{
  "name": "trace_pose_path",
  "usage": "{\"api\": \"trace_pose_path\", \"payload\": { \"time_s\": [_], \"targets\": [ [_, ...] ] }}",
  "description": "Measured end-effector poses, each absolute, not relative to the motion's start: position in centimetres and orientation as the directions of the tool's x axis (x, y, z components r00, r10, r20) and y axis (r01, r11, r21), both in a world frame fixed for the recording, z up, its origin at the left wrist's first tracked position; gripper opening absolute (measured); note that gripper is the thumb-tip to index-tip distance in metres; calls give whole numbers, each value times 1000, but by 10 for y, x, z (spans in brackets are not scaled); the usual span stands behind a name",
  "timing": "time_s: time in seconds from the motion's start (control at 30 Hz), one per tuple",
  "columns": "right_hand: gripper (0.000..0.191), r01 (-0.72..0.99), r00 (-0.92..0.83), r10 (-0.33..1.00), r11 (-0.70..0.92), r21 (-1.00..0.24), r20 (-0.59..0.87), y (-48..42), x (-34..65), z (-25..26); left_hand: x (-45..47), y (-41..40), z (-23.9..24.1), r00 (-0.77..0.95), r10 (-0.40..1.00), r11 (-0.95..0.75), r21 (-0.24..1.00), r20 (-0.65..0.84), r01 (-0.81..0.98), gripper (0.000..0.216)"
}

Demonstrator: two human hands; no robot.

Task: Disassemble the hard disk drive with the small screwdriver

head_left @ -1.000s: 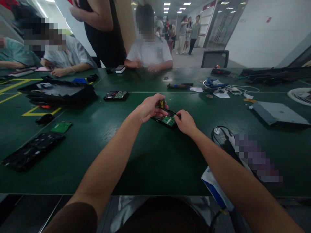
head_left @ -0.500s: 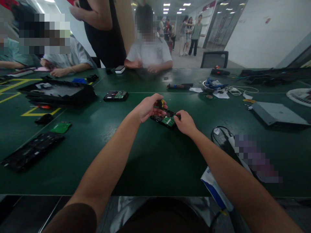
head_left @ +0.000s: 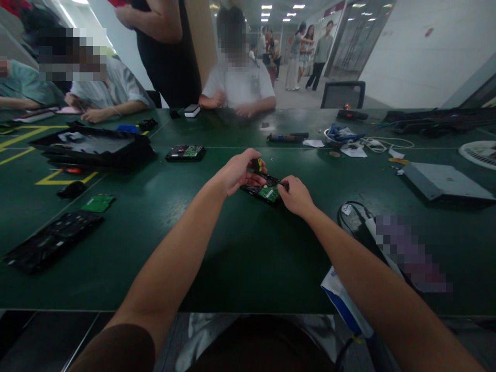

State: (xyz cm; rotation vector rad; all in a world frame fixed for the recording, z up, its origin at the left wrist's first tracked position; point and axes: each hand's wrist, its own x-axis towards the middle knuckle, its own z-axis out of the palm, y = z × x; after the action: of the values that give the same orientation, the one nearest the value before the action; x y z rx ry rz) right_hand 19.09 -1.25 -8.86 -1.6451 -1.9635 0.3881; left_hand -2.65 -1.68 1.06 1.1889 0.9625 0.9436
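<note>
In the head view, an opened black device (head_left: 270,194) with a green circuit board lies on the table between my hands. My left hand (head_left: 245,171) is closed around a screwdriver with a black and yellow handle (head_left: 257,165), held over the device's far left part. The screwdriver's tip is hidden by my fingers. At the device's right end, my right hand (head_left: 295,194) pinches its edge between thumb and fingers.
On the left lie a black tray (head_left: 93,144), a loose green circuit board (head_left: 98,203) and a black casing (head_left: 54,240). Another opened device (head_left: 185,152) sits further back. At right are a grey metal box (head_left: 449,183) and coiled cables (head_left: 382,144). A person (head_left: 238,85) sits opposite.
My hands, the screwdriver and the device hold nearly the same positions. The view has shifted very slightly, and people in the background have moved a little.
</note>
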Motion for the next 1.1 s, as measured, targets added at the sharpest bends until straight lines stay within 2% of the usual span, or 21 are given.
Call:
{"api": "trace_pose_path", "payload": {
  "time_s": [0.2,0.4,0.63,0.9,1.1],
  "targets": [
    [28,820,-116,962,234,-523,248,-10,192,-93,-27,-17,11,274,959,70,998,-67,-2,31],
    [27,819,-115,964,228,-527,239,-11,192,-92,-23,-18,10,321,942,128,989,-99,-70,30],
    [28,814,-114,966,226,-535,234,-11,192,-92,-28,-17,10,261,964,68,996,-52,-52,32],
    [28,823,-123,962,237,-517,244,-11,193,-91,-25,-18,9,364,928,119,990,-82,-81,32],
    [29,821,-113,964,227,-524,241,-10,192,-92,-29,-16,9,296,954,59,997,-44,-44,30]
  ]
}}
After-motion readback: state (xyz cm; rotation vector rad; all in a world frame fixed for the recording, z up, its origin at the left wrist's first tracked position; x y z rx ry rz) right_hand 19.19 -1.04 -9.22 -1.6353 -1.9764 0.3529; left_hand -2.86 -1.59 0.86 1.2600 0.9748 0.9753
